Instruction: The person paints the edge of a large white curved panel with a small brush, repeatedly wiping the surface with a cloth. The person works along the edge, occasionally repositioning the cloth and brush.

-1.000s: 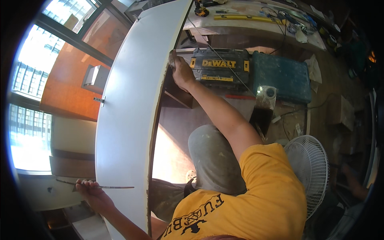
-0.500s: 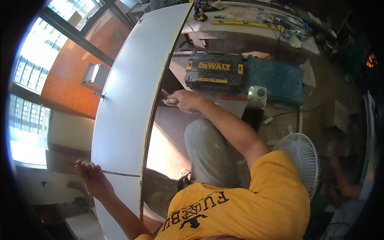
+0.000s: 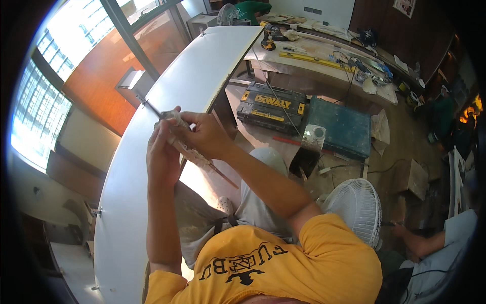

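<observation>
In the head view, both hands now meet left of centre, over the white board (image 3: 124,197). Half a second ago they are well apart: the left hand (image 3: 162,149) in the lower left with the thin stick (image 3: 223,177), the right hand (image 3: 206,134) beside the board's right edge with the crumpled rag (image 3: 192,153). Now the left hand's fingers are curled around the rag and stick from the left, and the right hand's fingers close on the same bundle from the right. The stick slants across, its dark end toward the upper left and its brown end toward the centre; the rag lies along its middle part.

The view itself has shifted. The board slants more, from top centre to lower left, and a second hinge (image 3: 96,211) shows on its left edge. More of the room appears along the top, with a person in green (image 3: 253,11) behind the bench (image 3: 374,90). The black case (image 3: 271,107), teal case (image 3: 339,126) and white fan (image 3: 354,210) remain right of centre.
</observation>
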Available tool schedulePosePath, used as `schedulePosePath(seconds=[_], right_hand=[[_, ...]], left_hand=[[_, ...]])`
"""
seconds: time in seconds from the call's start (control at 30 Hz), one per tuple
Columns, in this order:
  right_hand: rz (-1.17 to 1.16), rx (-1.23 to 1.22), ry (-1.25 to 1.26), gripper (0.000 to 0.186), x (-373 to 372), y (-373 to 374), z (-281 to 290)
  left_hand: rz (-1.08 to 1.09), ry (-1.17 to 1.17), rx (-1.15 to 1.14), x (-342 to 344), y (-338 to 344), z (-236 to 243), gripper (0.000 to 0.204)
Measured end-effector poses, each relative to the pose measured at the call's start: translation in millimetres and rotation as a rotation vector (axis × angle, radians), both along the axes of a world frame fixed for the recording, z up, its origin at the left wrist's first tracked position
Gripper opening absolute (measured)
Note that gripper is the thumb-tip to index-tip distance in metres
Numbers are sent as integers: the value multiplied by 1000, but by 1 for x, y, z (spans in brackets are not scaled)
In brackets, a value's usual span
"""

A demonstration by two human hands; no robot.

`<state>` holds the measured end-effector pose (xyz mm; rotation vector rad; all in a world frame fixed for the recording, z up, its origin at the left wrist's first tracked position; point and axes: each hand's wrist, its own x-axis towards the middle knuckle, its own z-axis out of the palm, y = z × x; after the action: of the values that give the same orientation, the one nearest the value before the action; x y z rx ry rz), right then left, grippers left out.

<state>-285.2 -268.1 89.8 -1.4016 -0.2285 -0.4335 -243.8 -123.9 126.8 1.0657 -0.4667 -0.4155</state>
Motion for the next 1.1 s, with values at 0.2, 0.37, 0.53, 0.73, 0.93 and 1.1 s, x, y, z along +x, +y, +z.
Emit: schedulePosePath(seconds=[0.2,0.37,0.53,0.73,0.93,1.1], right_hand=[[-454,-284,-367,69,-34,2,33],[-645,-682,-460,49,-34,-25,40],[-916,-238,-672,29,-41,-90,41],[-972,-157,-342,49,-53,-205,-12],[-999,-264,-65,40,-44,-255,-63],[-1050,-146,149,33,-92,-242,-83]], left_hand=[[35,113,-56,-16,-15,19,37],[-77,6,137,-11,-33,30,45],[-336,-255,710,-19,-49,46,56],[-1425,-697,346,-35,-54,64,46],[-1780,-667,2,-1,-109,53,39],[-1678,-888,-29,61,-117,26,55]])
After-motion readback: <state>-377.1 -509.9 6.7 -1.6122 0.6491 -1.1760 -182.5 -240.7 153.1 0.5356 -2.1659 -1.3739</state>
